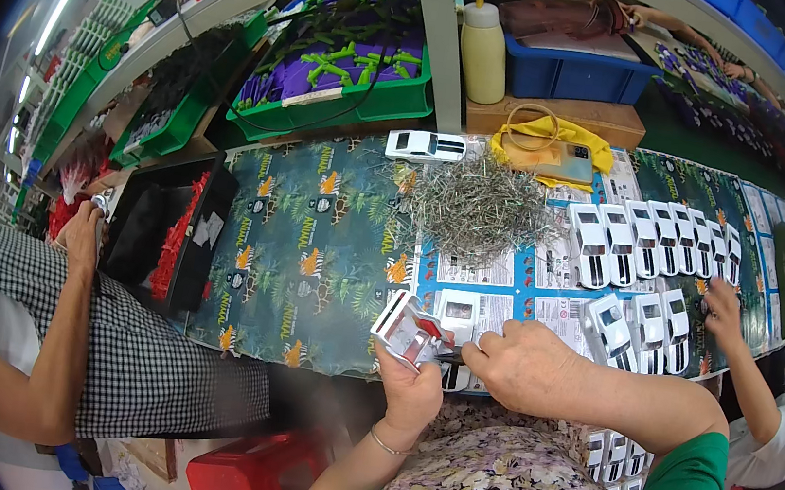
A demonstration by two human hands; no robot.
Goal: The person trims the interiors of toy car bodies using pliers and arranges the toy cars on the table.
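Note:
My left hand [412,392] grips a white toy car body [393,316], tilted so its hollow underside shows, with red parts [429,328] inside. Close beside it, my right hand [529,368] is closed, its fingertips pinched near the body's edge. A dark slender piece shows between the hands, but what the right fingers hold is mostly hidden. Just beyond them, another white toy car [459,312] rests on the table. To the right stand rows of white toy cars with black stripes [643,239]. Several more [649,330] are lined up nearer me.
A heap of thin metal pieces [480,212] lies mid-table, with a single striped car [426,146] behind it. Farther back are a green crate [401,99], a bottle [482,55], a blue bin [580,77] and a yellow cloth [512,152]. Co-workers sit left and right; a black box [199,261] stands left.

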